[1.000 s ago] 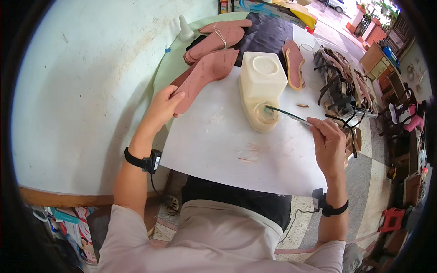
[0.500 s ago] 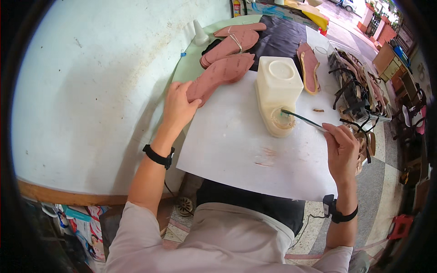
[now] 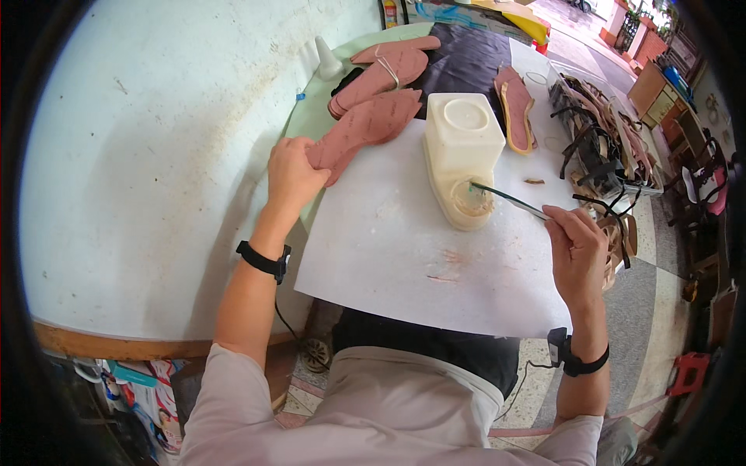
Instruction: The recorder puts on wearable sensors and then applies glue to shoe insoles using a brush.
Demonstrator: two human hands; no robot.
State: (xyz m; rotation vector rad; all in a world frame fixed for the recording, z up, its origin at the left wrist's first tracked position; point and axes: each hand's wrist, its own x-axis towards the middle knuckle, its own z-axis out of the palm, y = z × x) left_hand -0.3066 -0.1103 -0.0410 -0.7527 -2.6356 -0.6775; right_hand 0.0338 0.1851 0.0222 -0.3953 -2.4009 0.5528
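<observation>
My left hand is closed around the near end of a pinkish-brown insole, which points away to the right above the worktable. Just beyond it, more pinkish-brown insoles lie in a pile with a thin band around them. Between the fingers of my right hand is a thin dark brush. Its tip dips into the round open cup at the front of a cream plastic glue bottle. Dried residue rings the cup's lip. What the cup holds is hard to make out.
A white sheet covers the near table, smudged reddish near its front. Farther back are black material and a yellow-edged sole piece. A bin of straps stands right. A white cone sits by the left wall.
The whole scene sits slightly farther left in the picture. Both hands keep their holds, and the brush tip stays in the cup.
</observation>
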